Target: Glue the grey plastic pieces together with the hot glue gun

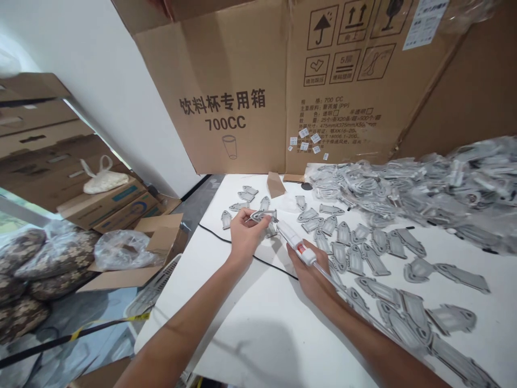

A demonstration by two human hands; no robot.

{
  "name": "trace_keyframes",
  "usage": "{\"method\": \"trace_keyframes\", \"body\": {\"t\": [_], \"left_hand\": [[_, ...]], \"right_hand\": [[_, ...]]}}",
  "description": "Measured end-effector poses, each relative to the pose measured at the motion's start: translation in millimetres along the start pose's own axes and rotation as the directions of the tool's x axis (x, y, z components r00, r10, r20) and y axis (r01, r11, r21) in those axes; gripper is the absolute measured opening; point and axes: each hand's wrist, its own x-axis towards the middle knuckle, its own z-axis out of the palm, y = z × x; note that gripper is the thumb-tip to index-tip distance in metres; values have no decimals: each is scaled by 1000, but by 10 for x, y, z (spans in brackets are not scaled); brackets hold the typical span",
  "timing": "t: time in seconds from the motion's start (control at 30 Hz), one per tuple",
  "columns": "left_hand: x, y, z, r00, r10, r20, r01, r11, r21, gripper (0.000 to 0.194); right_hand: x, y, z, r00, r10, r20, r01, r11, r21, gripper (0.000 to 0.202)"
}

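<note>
My left hand (246,235) pinches a small grey plastic piece (263,216), flat with a pointed end, above the white table. In my right hand (313,272) is a white pen-shaped tool (297,243) with a red part on its body; I cannot tell its exact kind. The tool's thin tip points at the grey piece, close to it, but whether they touch is unclear. A pale cord (329,276) seems to run back from the tool along my right forearm. Similar grey pieces (355,260) lie to the right of my hands, and several more (247,194) beyond my left hand.
A heap of bagged grey parts (404,180) covers the table's back right. Behind stands a large cardboard box (242,64). A black cable (218,235) crosses the table (242,323) beneath my hands. Left on the floor are an open carton (167,237) and patterned bundles (60,264).
</note>
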Motion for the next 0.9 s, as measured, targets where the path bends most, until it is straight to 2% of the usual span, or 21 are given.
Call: {"method": "trace_keyframes", "body": {"t": [0.9], "left_hand": [[-16, -3, 21, 1000, -5, 0, 5, 1000, 7, 39]], "right_hand": [[-11, -62, -8, 1000, 16, -11, -17, 999, -30, 41]]}}
